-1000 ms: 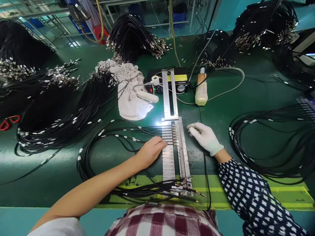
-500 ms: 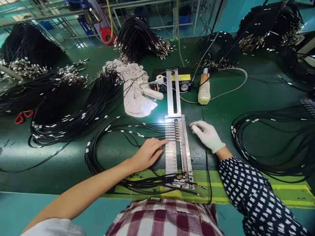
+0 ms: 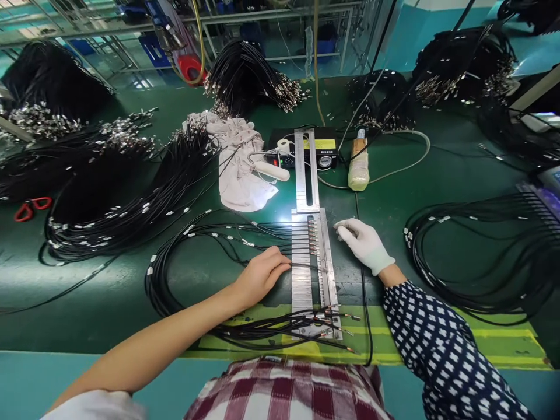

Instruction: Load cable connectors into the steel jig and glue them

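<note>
Head view is up on my screen, and I'm sweeping from the left; red handles (image 3: 32,209) lie at the edge, then a heavy bundle of black cables (image 3: 100,216) dotted with white tags, and beside it a looser loop of cables (image 3: 160,283) curving toward the middle; the crumpled cloth (image 3: 245,186) sits above that loop.

Now the bare left hand (image 3: 261,277), and here's the change; half a second ago its index finger was stretched onto the lowest cable in the row, and now thumb and fingertips are closed together on a single cable (image 3: 308,266), which lies across the metal fixture (image 3: 301,294) just below that row; I take it that the row above has been left as it lies and one more cable has been brought up to the plate, though I can't make out whether it sits in a slot.

On the fixture, the metal tips (image 3: 312,233) stand in line; loose cable ends (image 3: 341,326) spread across its near end, and the black box (image 3: 326,160) is beyond it; the wrapped handle (image 3: 359,169) lies to the right.

The gloved right hand (image 3: 363,242) hangs just beside the fixture, fingers curled, much as before; I can't tell whether anything is pinched there; farther right, another cable coil (image 3: 420,256).
</note>
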A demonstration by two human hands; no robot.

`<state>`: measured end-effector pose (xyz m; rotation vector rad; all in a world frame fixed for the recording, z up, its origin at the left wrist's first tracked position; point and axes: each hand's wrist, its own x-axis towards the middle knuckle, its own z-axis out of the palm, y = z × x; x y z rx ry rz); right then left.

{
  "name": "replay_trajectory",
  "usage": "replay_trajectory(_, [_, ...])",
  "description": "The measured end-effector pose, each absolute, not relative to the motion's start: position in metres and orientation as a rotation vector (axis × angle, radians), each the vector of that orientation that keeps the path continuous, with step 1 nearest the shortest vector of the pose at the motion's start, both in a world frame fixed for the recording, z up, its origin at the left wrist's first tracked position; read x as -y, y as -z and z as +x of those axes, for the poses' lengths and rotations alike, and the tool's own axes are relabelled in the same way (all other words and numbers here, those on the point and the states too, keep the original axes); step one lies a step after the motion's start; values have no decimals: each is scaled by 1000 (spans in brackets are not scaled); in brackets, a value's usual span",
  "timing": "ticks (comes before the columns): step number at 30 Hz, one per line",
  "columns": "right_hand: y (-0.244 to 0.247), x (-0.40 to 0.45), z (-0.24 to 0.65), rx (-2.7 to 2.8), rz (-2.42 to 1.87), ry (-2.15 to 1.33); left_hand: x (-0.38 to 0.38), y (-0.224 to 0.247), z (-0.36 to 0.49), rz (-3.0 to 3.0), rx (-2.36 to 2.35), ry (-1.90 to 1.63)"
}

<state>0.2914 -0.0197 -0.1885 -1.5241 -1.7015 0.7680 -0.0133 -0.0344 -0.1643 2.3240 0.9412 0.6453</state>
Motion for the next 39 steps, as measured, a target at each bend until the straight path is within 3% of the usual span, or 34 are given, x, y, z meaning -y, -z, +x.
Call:
replay_trajectory(8, [189, 19, 292, 1707, -1535, -787, 21, 172, -25, 2774, -890, -397])
replay_trajectory(14, [191, 18, 293, 1701, -1533, -800, 20, 167, -24, 3014, -806, -400])
replay_trajectory(39, [187, 18, 290, 1696, -1545, -775, 15, 173, -23, 2973, -687, -549])
